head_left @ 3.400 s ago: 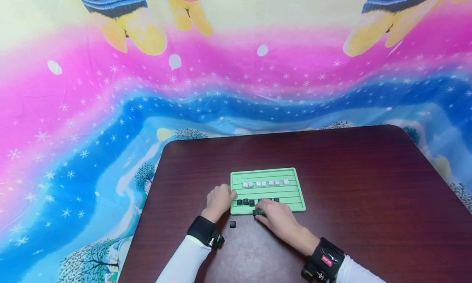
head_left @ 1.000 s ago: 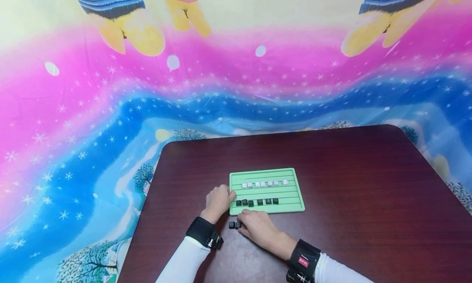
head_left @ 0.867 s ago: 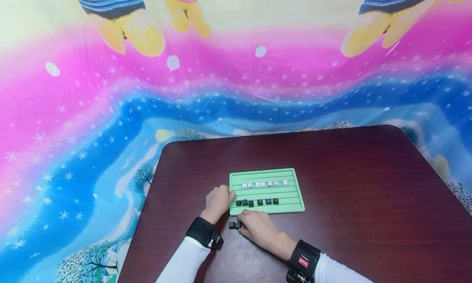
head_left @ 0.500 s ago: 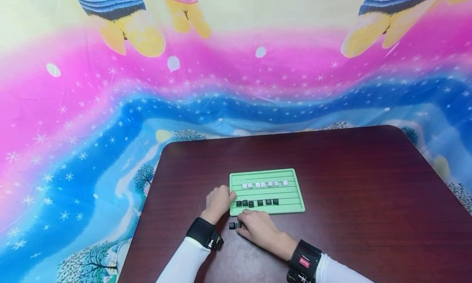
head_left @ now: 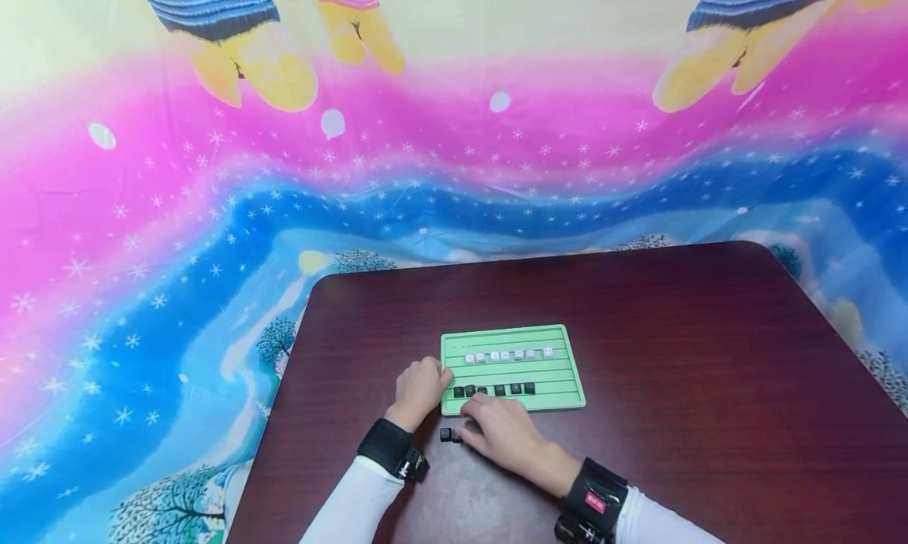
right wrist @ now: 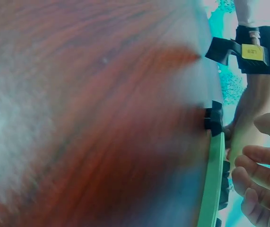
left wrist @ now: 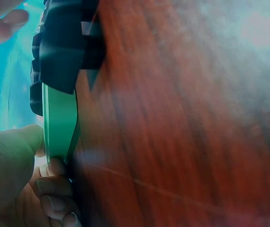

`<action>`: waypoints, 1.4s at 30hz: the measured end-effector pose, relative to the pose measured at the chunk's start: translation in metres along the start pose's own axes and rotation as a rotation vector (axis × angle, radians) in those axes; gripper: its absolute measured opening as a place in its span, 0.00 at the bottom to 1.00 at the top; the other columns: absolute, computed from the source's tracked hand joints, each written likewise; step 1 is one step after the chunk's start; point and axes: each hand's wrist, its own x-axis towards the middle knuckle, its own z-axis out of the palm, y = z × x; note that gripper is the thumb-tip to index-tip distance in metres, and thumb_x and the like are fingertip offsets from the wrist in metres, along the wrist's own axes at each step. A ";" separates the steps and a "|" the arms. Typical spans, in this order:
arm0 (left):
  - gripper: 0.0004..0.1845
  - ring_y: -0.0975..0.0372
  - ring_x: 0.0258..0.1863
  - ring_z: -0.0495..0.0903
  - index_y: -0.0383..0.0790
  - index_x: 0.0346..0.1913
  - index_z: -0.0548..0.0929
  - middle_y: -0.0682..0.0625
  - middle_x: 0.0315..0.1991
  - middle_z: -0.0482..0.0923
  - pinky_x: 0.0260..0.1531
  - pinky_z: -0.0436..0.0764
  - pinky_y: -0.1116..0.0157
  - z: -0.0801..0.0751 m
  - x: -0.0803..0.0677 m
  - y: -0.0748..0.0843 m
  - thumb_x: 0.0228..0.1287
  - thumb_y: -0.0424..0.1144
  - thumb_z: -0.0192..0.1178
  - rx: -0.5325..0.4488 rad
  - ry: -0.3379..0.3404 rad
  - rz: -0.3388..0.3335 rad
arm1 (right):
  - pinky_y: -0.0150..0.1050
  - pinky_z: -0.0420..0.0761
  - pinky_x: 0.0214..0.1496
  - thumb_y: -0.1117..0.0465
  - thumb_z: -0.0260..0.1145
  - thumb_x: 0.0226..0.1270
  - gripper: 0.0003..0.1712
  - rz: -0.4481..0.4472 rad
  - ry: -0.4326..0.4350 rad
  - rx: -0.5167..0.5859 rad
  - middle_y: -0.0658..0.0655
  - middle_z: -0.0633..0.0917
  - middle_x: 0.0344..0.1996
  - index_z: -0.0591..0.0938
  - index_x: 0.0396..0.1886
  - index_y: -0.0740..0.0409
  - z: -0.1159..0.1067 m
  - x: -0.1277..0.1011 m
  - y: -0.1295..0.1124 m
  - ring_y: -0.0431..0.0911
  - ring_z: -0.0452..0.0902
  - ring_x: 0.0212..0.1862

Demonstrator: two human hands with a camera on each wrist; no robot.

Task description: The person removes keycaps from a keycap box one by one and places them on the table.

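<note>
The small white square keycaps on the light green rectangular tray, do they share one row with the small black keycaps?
No, the white keycaps form a separate row, beyond the black keycaps.

The green tray [right wrist: 211, 182] shows edge-on — black keycaps [right wrist: 214, 118] near its far end, other keycaps [right wrist: 224, 187] on it. Near it, the right hand [right wrist: 266, 174], thumb apart from fingers; beyond it, a strapped left forearm [right wrist: 265, 97].

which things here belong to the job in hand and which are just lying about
Seem part of the job:
green tray, gripped by the left hand
white keycaps, in a row on it
row of black keycaps, also on it
two loose black keycaps, off the tray by the right hand

Probably just surroundings:
dark table
printed backdrop
wrist straps, worn
</note>
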 end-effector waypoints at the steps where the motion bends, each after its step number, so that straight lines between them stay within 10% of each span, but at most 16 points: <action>1: 0.28 0.65 0.12 0.49 0.50 0.12 0.56 0.60 0.11 0.47 0.15 0.50 0.67 0.000 0.000 0.000 0.69 0.44 0.55 0.001 0.004 0.000 | 0.30 0.73 0.26 0.46 0.72 0.62 0.13 0.003 0.001 0.004 0.44 0.85 0.32 0.87 0.39 0.48 -0.001 0.000 0.000 0.37 0.80 0.30; 42: 0.28 0.65 0.12 0.45 0.50 0.12 0.54 0.60 0.11 0.44 0.15 0.47 0.68 0.001 -0.002 0.002 0.68 0.41 0.55 -0.008 0.029 0.016 | 0.44 0.85 0.39 0.48 0.74 0.61 0.14 0.217 0.086 -0.060 0.51 0.90 0.40 0.88 0.41 0.51 -0.038 0.000 0.055 0.47 0.88 0.44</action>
